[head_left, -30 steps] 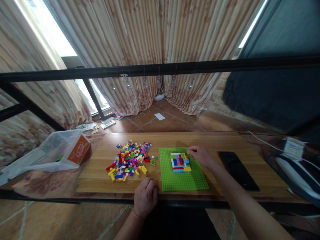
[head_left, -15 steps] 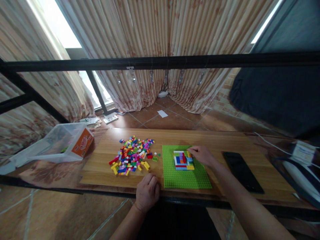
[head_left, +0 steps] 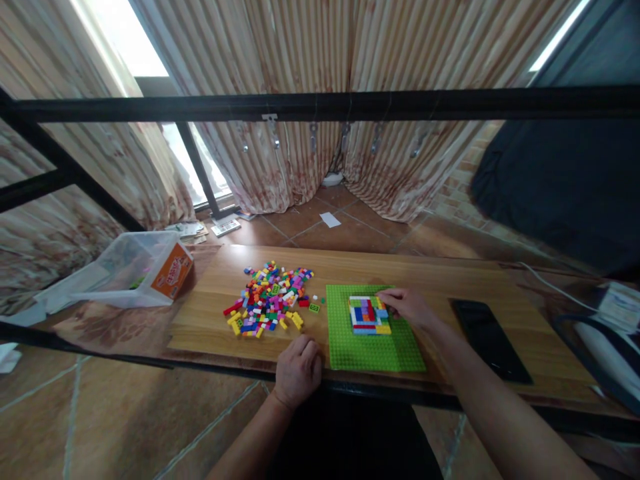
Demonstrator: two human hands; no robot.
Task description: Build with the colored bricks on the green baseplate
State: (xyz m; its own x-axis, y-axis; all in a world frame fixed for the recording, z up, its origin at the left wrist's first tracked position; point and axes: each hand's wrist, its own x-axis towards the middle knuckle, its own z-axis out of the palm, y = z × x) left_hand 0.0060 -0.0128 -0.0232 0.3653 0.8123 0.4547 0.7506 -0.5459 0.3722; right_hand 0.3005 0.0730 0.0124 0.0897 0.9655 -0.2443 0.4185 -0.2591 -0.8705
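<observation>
Assembly seems the step in hand, and next move probably calls for careful pressing, because on the green baseplate (head_left: 373,355) the brick build (head_left: 369,316) meets, at its far right corner, pinched fingertips of the right hand (head_left: 407,307), whether grasping a brick I cannot tell, while the left hand (head_left: 299,368) rests curled beside the baseplate's near left corner.

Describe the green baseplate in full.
The green baseplate is a thin, four-sided sheet, apparently plastic, covered in small studs. It lies flat on the wooden board, right of the loose bricks. A multicoloured brick build sits toward its far side; the right hand reaches over its right edge to the build.
</observation>
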